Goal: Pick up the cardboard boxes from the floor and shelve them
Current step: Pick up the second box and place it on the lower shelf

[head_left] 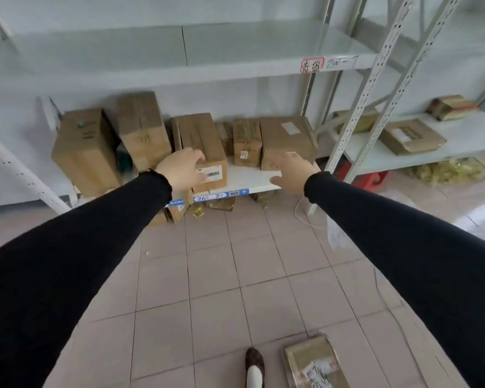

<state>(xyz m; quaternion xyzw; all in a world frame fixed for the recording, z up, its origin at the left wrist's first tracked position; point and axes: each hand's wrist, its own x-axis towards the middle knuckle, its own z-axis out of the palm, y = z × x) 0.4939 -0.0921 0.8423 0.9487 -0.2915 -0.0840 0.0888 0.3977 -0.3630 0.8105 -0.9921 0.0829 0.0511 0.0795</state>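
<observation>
Head view: a long cardboard box (205, 151) sits at mid-frame on the lower shelf (249, 177), its long axis running back from the shelf's front edge. Left hand (181, 169) is on its near left corner, fingers curled over the top edge. Right hand (291, 172), fingers spread and empty, hovers just right of it. Another box (314, 362) lies on the floor, bottom right.

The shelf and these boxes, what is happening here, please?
A person in black sleeves is putting cardboard boxes on the low shelf. The left hand rests on the front of a long box with a barcode label, already on the shelf. The right hand is open and holds nothing, near a bigger box. One flat package lies on the floor beside the person's shoe.
</observation>
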